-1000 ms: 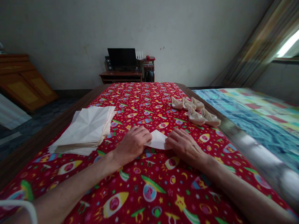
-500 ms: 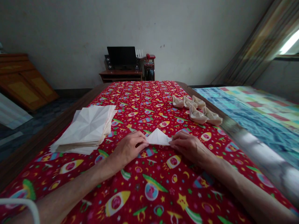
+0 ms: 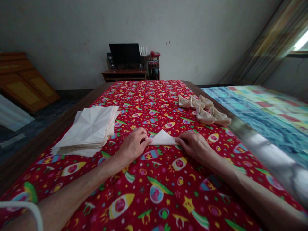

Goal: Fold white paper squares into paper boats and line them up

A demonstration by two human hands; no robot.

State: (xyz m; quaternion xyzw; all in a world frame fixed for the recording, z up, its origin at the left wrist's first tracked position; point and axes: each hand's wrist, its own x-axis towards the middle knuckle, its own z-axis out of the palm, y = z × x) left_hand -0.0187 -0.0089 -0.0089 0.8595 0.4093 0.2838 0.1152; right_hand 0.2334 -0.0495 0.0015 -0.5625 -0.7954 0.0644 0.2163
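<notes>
A folded sheet of white paper (image 3: 162, 138) lies on the red patterned cloth in front of me, a triangle peak at its far side and a straight folded band along its near edge. My left hand (image 3: 136, 141) pinches the band's left end between thumb and fingers. At the opposite end, my right hand (image 3: 192, 142) grips the band in the same way. To the left rests a stack of creased white paper sheets (image 3: 93, 123). Several folded paper boat-like shapes (image 3: 205, 115) sit in a cluster to the right, beyond my right hand.
The red cloth (image 3: 154, 170) with rockets and stars covers a long dark-edged table. A bed (image 3: 255, 109) with a patchwork cover stands on the right. Against the far wall are a black monitor (image 3: 124, 55) and a red telephone (image 3: 155, 54). A wooden cabinet (image 3: 26, 83) is at left.
The paper's near edge has been folded up into a band, so the triangle peak shows less. Both hands stay at the paper's ends. The view has tilted slightly.
</notes>
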